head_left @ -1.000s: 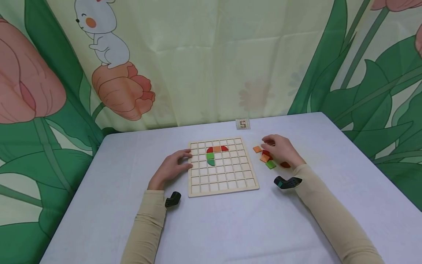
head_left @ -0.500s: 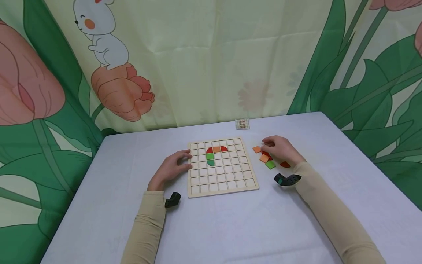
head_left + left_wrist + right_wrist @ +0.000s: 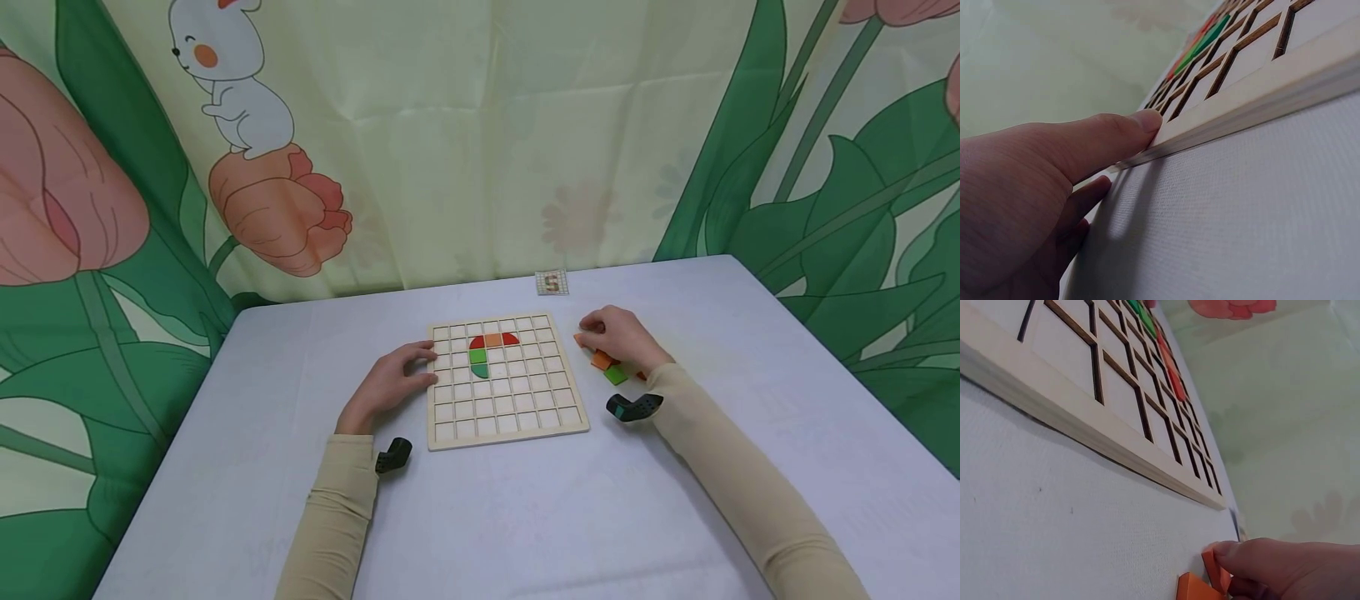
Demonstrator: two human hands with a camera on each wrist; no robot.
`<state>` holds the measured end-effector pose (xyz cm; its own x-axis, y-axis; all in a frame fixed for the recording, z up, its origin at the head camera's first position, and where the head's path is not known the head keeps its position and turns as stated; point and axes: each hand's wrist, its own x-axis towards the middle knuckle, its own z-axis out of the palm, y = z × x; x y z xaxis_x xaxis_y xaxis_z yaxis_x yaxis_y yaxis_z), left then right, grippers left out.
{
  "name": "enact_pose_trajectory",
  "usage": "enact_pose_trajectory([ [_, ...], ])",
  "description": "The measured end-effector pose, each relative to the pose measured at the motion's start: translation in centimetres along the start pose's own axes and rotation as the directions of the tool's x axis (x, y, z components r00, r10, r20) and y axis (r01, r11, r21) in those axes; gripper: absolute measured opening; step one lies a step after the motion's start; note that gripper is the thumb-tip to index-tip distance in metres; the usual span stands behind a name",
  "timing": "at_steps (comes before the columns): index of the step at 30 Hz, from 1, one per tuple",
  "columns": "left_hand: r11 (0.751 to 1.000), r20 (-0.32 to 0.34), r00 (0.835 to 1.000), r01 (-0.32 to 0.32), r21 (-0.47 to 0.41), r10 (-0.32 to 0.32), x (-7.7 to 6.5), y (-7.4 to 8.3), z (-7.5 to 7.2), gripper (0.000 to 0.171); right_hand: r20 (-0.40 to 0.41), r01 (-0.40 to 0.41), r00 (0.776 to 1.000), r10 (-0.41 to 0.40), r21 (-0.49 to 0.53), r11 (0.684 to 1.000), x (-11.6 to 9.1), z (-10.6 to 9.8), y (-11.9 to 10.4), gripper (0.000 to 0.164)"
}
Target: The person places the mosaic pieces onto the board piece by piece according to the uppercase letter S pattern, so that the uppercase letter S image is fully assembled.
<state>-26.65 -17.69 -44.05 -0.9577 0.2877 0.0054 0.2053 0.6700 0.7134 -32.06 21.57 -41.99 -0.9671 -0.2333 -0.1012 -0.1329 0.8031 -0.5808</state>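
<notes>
A wooden grid board lies mid-table. In its upper-left part sit two red rounded tiles, the right one beside an orange square, with a light green square and a dark green rounded tile below. My left hand rests at the board's left edge; its thumb touches the frame, fingers relaxed. Right of the board, my right hand pinches an orange square tile, which stands tilted under the thumb. The fingers behind it are partly hidden.
Loose tiles lie under and near the right hand: another orange square, a green square and red pieces, mostly covered. A small patterned card lies at the table's back edge. A printed curtain hangs behind the table.
My right hand has moved left and slightly toward me, from over the red pieces to the leftmost orange tile, which it now pinches. The left hand and board stay put.
</notes>
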Motion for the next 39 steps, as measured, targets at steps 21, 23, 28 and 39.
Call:
enact_pose_trajectory([
  [21, 1.0, -0.002, 1.0, 0.014, -0.017, -0.014, 0.08, -0.2, 0.19, 0.041, 0.009, 0.039, 0.999, -0.039, -0.026, 0.999, -0.24, 0.36, -0.31, 0.041],
  [23, 1.0, -0.002, 1.0, 0.011, -0.017, -0.011, 0.09, -0.17, 0.18, 0.041, 0.009, 0.041, 0.999, -0.041, -0.016, 0.999, -0.29, 0.36, -0.28, 0.039],
  [28, 1.0, 0.0, 1.0, 0.003, -0.019, -0.003, 0.15, -0.18, 0.05, 0.041, 0.016, 0.061, 0.998, -0.061, 0.003, 0.998, -0.34, 0.33, -0.21, 0.036],
  [39, 1.0, -0.002, 1.0, 0.007, -0.014, -0.007, 0.12, -0.15, 0.1, 0.041, -0.034, 0.062, 0.997, -0.063, -0.026, 0.998, -0.75, 0.54, -0.13, 0.045],
])
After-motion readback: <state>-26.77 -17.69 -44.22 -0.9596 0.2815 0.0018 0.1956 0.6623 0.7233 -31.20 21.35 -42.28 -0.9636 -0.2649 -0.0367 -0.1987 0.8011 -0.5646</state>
